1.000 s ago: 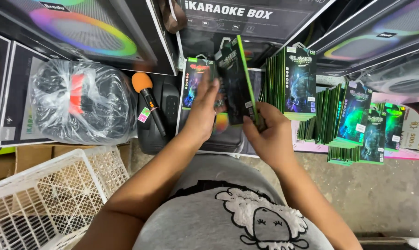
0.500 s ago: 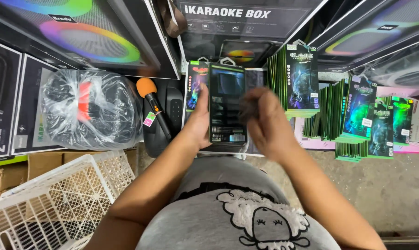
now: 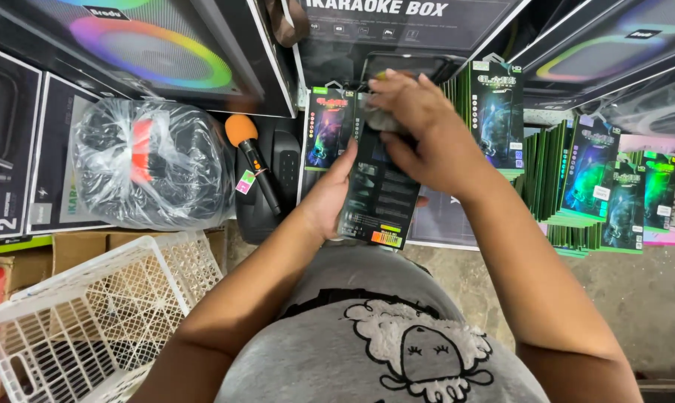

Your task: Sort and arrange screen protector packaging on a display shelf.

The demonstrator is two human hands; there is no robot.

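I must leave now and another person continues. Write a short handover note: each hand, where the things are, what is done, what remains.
Left hand: holds the dark flat package from its left side, upright before the body.
Right hand: closed over the package's top end.
Nearby: green packages stand in stacks to the right; a white plastic basket sits lower left; an orange-headed microphone lies left of the package.
Done: one package is in hand.
Left: the package is not yet set down anywhere.

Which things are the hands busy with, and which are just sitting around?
Busy with:
- left hand and right hand
- flat dark package, gripped by both hands

Sitting around:
- orange-headed microphone
- white plastic basket
- plastic-wrapped speaker
- stacks of green packages
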